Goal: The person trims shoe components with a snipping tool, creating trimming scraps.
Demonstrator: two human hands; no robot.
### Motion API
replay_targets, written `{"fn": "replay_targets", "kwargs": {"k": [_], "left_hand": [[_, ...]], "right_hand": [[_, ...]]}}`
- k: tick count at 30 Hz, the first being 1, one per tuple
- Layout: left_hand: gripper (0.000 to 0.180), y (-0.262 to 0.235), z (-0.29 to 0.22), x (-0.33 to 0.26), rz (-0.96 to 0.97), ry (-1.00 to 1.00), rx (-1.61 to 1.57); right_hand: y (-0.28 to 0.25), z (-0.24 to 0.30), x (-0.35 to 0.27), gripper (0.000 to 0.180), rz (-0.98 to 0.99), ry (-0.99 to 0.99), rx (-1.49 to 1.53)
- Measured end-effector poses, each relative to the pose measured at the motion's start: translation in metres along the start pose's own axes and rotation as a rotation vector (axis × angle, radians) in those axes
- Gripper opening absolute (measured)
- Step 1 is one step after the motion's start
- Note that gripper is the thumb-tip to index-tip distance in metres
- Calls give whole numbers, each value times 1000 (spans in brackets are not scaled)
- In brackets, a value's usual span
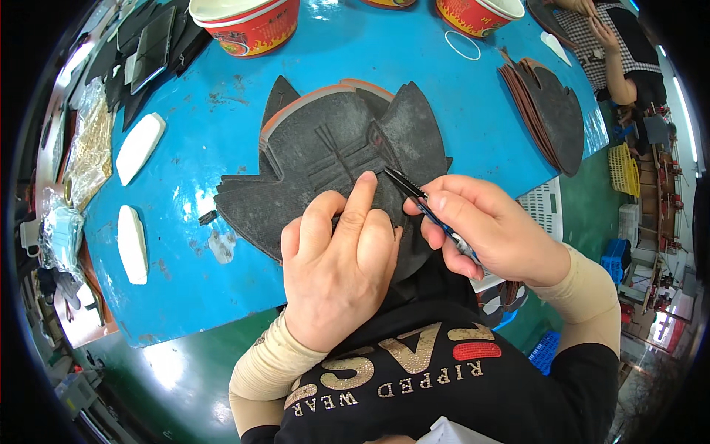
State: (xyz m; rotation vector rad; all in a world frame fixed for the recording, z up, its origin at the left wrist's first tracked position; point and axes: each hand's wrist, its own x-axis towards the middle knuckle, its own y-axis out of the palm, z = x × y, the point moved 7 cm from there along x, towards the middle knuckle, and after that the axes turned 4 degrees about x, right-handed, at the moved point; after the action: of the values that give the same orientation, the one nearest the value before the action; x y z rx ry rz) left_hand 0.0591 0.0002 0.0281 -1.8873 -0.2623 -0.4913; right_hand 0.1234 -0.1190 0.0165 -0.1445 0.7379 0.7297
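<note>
A stack of dark grey-black cut pieces, leather-like [355, 140], lies on the blue table with pointed corners sticking out and an orange-brown edge showing at the far side. Sewn strips and dark loose strands cross its middle. My left hand [342, 263] rests on the near part of it, one finger stretched out and pressing beside the strips, the others bent and apart. In my right hand [488, 226] is a pair of slim thread snips [452, 235] with dark pointed tips and a blue-white handle. The tips touch or hover just above the strips; I cannot tell which.
White oblong pieces [133, 244] and a dark scrap [208, 217] lie to the left, near a phone-like dark slab [153, 50]. Red paper bowls [255, 29] stand at the back. Another stack of dark pieces [551, 115] sits at the right, where a person in checks works beyond.
</note>
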Motion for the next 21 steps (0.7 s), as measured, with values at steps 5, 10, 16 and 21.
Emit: {"fn": "replay_targets", "kwargs": {"k": [5, 10, 16, 21], "left_hand": [[30, 1, 2, -2, -13, -12, -24], [29, 0, 2, -2, -35, -22, -38], [29, 1, 3, -2, -28, -12, -37], [29, 0, 3, -2, -15, 3, -20]], "right_hand": [[0, 2, -1, 32, -30, 39, -91], [2, 1, -4, 30, -25, 47, -113], [3, 0, -3, 29, -62, 49, -48], [4, 2, -3, 31, -100, 109, -16]]}}
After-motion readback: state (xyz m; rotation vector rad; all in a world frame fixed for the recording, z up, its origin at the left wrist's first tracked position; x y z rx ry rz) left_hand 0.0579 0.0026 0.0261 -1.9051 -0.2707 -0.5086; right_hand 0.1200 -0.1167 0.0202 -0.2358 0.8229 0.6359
